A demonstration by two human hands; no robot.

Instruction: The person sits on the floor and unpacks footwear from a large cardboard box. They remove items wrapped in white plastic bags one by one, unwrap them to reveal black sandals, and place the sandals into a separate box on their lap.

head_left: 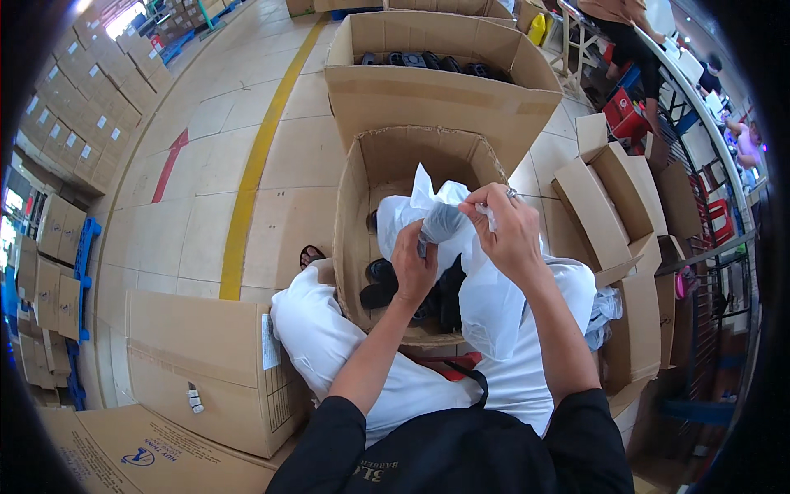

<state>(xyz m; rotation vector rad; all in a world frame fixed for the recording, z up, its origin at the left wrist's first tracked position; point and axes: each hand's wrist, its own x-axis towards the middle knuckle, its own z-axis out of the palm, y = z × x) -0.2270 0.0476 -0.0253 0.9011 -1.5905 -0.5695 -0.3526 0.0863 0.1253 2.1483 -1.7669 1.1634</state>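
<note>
While the left hand (414,262) is clasping a grey, rounded, filmy bundle (444,222) by its left end, the right hand (512,232) is pinching a thin white scrap (491,216) beside it, above an open brown cardboard box (405,156) with room leftward.

I'm looking down on a pale tiled floor (202,235); a yellow stripe (257,173) and red arrow (169,167) are marking it. A sandalled foot (309,254) is resting there, while a near carton (350,235), a larger carton (436,103) and opened cartons (594,216) are standing on it.
</note>
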